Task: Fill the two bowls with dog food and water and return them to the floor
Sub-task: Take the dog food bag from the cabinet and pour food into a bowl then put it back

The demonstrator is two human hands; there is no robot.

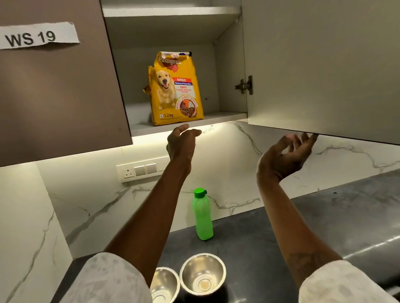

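Observation:
A yellow dog food bag [175, 90] stands upright on the lower shelf of an open wall cabinet. My left hand [181, 143] is raised just below that shelf's front edge, fingers apart and holding nothing. My right hand [285, 157] is open, palm up, its fingertips at the bottom edge of the open cabinet door [326, 53]. Two empty steel bowls stand side by side on the dark counter: the left bowl [164, 289] is partly hidden by my left arm, the right bowl [203, 274] is in full view. A green water bottle [202, 216] stands capped behind them.
The left cabinet door [42, 93], labelled WS 19, is closed. A switch panel [142, 169] sits on the marble backsplash. The dark counter [347, 222] runs to the right, and a marble side wall [18, 230] bounds it on the left.

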